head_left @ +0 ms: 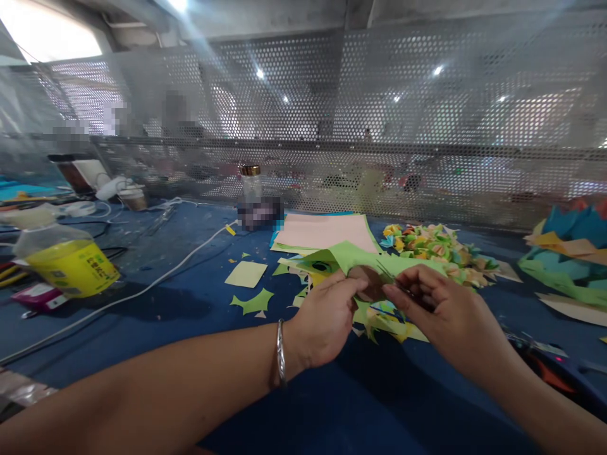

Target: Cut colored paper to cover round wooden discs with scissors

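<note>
My left hand (329,313) is closed on a sheet of green paper (348,256), thumb on top, above the middle of the table. Against the sheet, between my two hands, lies a brownish round piece (372,282). My right hand (439,303) is closed at the sheet's right side. Thin dark blades at its fingertips look like small scissors (387,270); their handles are hidden in my fingers. Below the hands lie cut paper scraps (379,325) in green and yellow. A silver bangle circles my left wrist.
Behind the hands lies a stack of paper (322,230), pink on top. Right of it is a heap of small folded paper pieces (427,243). A yellow-labelled bottle (71,259) and a white cable (161,278) are on the left. A perforated metal screen (303,126) stands behind.
</note>
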Available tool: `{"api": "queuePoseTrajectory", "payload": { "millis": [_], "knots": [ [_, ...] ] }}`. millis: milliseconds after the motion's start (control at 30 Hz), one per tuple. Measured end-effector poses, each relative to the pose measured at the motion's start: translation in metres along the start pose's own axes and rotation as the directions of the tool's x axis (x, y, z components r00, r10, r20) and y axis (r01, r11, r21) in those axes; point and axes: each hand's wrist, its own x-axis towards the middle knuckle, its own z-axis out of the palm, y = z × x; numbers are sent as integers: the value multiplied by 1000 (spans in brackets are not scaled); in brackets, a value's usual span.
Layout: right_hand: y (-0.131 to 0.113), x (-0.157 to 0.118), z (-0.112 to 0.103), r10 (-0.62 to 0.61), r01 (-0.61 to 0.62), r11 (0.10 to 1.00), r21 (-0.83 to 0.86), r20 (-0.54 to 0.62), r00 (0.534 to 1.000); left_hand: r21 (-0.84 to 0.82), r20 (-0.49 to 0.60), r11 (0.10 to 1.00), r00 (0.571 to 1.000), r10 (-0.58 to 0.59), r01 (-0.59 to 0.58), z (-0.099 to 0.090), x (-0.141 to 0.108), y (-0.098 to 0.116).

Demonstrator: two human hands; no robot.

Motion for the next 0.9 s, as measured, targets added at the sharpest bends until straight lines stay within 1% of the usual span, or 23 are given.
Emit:
{"api": "queuePoseTrajectory", "payload": {
  "millis": [100, 167, 267, 367, 433, 533, 600, 667, 767, 900],
  "knots": [
    [-2, 0, 0, 24, -24, 1000, 1, -46, 999, -57, -9, 998, 1000, 28, -28, 1, 1, 5],
    [-6, -1, 1, 79, -76, 994, 80, -35, 996, -78, 3, 996, 999, 34, -34, 2, 1, 5],
    [-13, -4, 4, 150, -144, 961, 236, -8, 989, -69, 20, 997, 999, 35, -33, 3, 1, -1],
    [-22, -7, 9, 194, -157, 910, 383, -61, 979, -38, 14, 999, 1000, 10, -9, 3, 2, -8],
    [-27, -7, 10, 209, -146, 891, 430, -104, 972, -21, 4, 1000, 1000, -12, 12, 2, 3, -11],
    [-30, -5, 10, 214, -143, 887, 439, -116, 970, 12, 15, 999, 999, -38, 38, 0, 3, -6],
    [-29, -5, 9, 216, -155, 889, 432, -96, 972, 75, 27, 996, 998, -60, 58, -1, 2, 0],
    [-26, -5, 9, 216, -167, 896, 411, -76, 973, 139, 8, 985, 995, -101, 99, -2, 1, 5],
    [-21, -7, 8, 207, -175, 910, 375, -45, 977, 174, 5, 972, 987, -159, 155, -4, 0, 9],
    [-18, -8, 6, 194, -180, 927, 328, -9, 981, 165, 26, 978, 991, -134, 128, -6, 1, 7]
  ]
}}
